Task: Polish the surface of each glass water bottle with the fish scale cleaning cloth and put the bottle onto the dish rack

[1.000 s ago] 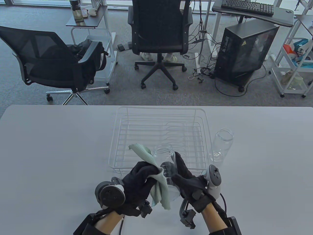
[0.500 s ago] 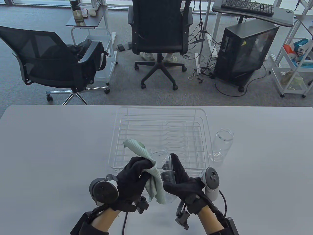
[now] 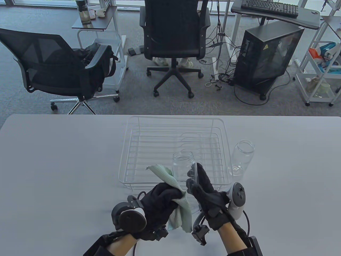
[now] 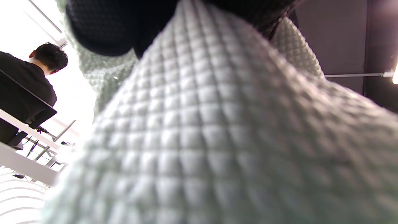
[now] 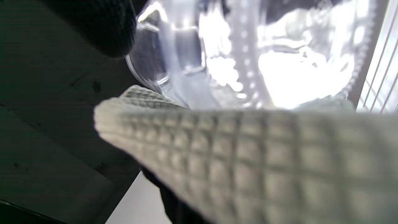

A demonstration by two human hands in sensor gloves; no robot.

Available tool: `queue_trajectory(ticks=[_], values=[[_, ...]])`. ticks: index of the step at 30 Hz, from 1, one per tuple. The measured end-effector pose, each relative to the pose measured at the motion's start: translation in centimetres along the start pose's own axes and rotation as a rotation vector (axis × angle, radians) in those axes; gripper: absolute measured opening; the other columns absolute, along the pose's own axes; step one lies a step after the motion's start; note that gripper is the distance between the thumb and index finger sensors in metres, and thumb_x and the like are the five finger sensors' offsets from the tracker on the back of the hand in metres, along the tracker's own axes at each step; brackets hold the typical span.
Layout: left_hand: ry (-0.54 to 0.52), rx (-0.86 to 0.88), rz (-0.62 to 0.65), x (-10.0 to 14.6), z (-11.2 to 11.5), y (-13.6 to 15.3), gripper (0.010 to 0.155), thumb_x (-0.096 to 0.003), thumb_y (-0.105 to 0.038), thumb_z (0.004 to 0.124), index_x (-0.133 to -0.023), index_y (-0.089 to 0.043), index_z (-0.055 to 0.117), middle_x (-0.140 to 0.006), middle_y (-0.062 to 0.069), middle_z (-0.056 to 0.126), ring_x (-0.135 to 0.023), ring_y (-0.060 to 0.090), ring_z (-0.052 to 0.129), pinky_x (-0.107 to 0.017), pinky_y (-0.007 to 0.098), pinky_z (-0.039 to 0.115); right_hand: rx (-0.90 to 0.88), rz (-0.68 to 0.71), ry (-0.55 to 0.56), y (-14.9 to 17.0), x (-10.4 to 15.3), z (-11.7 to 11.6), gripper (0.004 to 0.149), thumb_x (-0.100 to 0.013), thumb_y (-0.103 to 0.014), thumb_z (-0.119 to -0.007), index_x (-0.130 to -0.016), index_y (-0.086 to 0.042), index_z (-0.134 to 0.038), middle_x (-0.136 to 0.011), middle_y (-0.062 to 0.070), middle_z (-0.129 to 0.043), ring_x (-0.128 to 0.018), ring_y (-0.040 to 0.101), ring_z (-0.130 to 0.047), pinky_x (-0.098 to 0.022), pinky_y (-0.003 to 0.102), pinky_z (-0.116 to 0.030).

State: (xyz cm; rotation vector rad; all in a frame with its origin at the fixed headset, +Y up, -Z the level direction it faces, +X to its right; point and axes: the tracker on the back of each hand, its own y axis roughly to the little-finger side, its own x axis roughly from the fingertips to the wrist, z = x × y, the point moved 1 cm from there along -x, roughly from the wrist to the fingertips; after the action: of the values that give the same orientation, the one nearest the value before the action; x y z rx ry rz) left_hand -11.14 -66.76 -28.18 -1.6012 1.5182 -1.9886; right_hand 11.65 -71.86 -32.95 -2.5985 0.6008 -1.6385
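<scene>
Above rack's near rim, bottle (image 3: 183,170) now raised, upright.

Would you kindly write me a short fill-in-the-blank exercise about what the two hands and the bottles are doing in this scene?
1. The left hand grips the green ____.
2. The right hand holds a clear glass ____ above the table.
3. The second bottle stands on the table to the ____ of the dish rack.
4. The number of bottles inside the dish rack is ____.

Missing words: cloth; bottle; right; zero
</scene>
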Motion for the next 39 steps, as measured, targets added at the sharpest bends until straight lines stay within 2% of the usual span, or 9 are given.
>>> queue_trajectory(ticks=[4,7,9,18,27,31,34,37,39], values=[[-0.049,0.055,-0.041,-0.2,-1.0,0.7,0.041,-0.0560,-0.035,0.080,-0.094,-0.033,0.067,-0.090,0.008,0.076,-0.066,0.021,0.092,-0.049,0.045,0.084,-0.056,-0.062,-0.078,0.9,0.1,-0.4,0.077,-0.058,-0.059,-0.064,-0.115,-0.027,-0.023,-0.110,0.024,-0.050,-0.090,0.055,-0.047,-0.060,0.061,-0.049],[-0.084,0.090,-0.071,-0.4,-1.8,1.2,0.041,-0.0560,-0.035,0.080,-0.094,-0.034,0.067,-0.091,0.007,0.077,-0.067,0.022,0.092,-0.050,0.045,0.084,-0.112,-0.105,-0.159,1.3,0.1,-0.9,0.077,-0.059,-0.059,-0.066,-0.114,-0.034,-0.019,-0.114,0.021,-0.042,-0.093,0.066,-0.045,-0.057,0.077,-0.047],[-0.124,0.122,-0.108,-0.6,-2.7,1.7,0.041,-0.0563,-0.034,0.080,-0.095,-0.033,0.067,-0.092,0.007,0.076,-0.067,0.022,0.092,-0.050,0.045,0.084,-0.107,-0.117,-0.192,1.5,0.1,-1.3,0.080,-0.059,-0.056,-0.071,-0.113,-0.037,-0.016,-0.114,0.020,-0.035,-0.094,0.064,-0.051,-0.056,0.080,-0.049],[-0.163,0.156,-0.153,-0.6,-3.8,2.7,0.041,-0.0569,-0.033,0.079,-0.095,-0.033,0.067,-0.093,0.007,0.076,-0.067,0.023,0.092,-0.050,0.045,0.084,0.092,-0.074,-0.145,2.1,0.0,-2.3,0.099,-0.048,-0.054,-0.087,-0.111,-0.030,-0.014,-0.106,0.016,-0.033,-0.084,0.048,-0.060,-0.058,0.065,-0.060],[0.013,-0.001,-0.007,0.3,-0.2,0.4,0.040,-0.0562,-0.033,0.080,-0.095,-0.032,0.068,-0.092,0.009,0.076,-0.066,0.023,0.092,-0.049,0.045,0.084,0.171,-0.030,0.111,0.9,0.3,-0.8,0.108,-0.042,-0.067,-0.080,-0.111,-0.007,-0.022,-0.100,0.015,-0.034,-0.075,0.042,-0.061,-0.054,0.054,-0.061],[0.021,-0.026,0.009,0.3,0.5,-0.1,0.041,-0.0566,-0.033,0.080,-0.095,-0.032,0.068,-0.091,0.009,0.075,-0.066,0.022,0.091,-0.049,0.045,0.084,0.246,-0.041,0.068,0.3,0.5,-0.5,0.106,-0.044,-0.070,-0.070,-0.109,-0.003,-0.020,-0.100,0.017,-0.031,-0.076,0.041,-0.059,-0.054,0.053,-0.060],[-0.017,0.015,-0.017,0.2,0.0,0.0,0.041,-0.0564,-0.035,0.080,-0.095,-0.032,0.067,-0.090,0.007,0.075,-0.066,0.021,0.091,-0.050,0.045,0.084,0.145,-0.049,0.033,0.3,0.4,-0.8,0.094,-0.051,-0.069,-0.060,-0.112,-0.009,-0.020,-0.107,0.023,-0.029,-0.079,0.042,-0.056,-0.055,0.053,-0.056],[-0.066,0.053,-0.061,0.2,-0.8,0.7,0.041,-0.0568,-0.034,0.079,-0.095,-0.032,0.066,-0.091,0.007,0.074,-0.066,0.021,0.091,-0.051,0.046,0.084,0.090,-0.072,-0.062,0.2,0.1,-1.1,0.092,-0.054,-0.064,-0.065,-0.113,-0.011,-0.018,-0.110,0.026,-0.042,-0.083,0.048,-0.049,-0.058,0.056,-0.050],[-0.109,0.097,-0.105,0.2,-1.5,1.4,0.041,-0.0566,-0.034,0.079,-0.095,-0.032,0.066,-0.092,0.008,0.074,-0.066,0.022,0.091,-0.051,0.046,0.083,0.105,-0.089,-0.140,0.2,0.2,-1.4,0.091,-0.056,-0.060,-0.068,-0.113,-0.015,-0.013,-0.112,0.026,-0.038,-0.088,0.053,-0.042,-0.059,0.060,-0.046]])
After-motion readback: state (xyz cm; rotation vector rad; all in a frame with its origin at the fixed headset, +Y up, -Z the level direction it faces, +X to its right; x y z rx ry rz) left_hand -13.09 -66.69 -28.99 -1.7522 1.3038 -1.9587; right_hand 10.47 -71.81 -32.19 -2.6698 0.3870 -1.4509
